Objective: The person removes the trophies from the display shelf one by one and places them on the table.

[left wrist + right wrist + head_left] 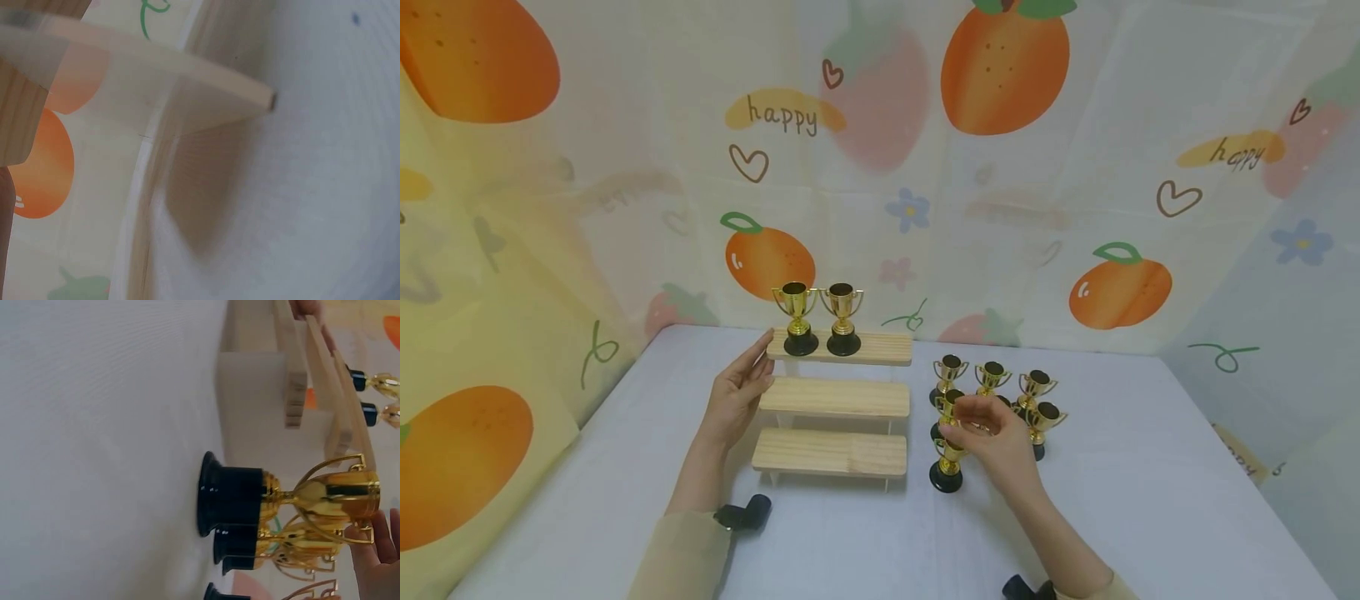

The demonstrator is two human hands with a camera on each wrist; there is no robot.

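Observation:
A three-tier display stand with wooden boards (831,452) and clear supports stands in the middle of the table. Two gold trophies with black bases, one of them the left trophy (795,308), stand side by side on its top board (883,350). At the stand's left end, my left hand (733,404) rests its fingertips against the top board, with the thumb lower by the middle board (835,397). My right hand (996,437) is over a group of several upright trophies, thumb and fingers apart beside the front trophy (340,497). It partly hides the trophies behind it.
The back right trophy (1037,385) stands at the group's far side. White cloth covers the table (1150,500). A fruit-patterned curtain (880,217) hangs right behind the table and along its sides.

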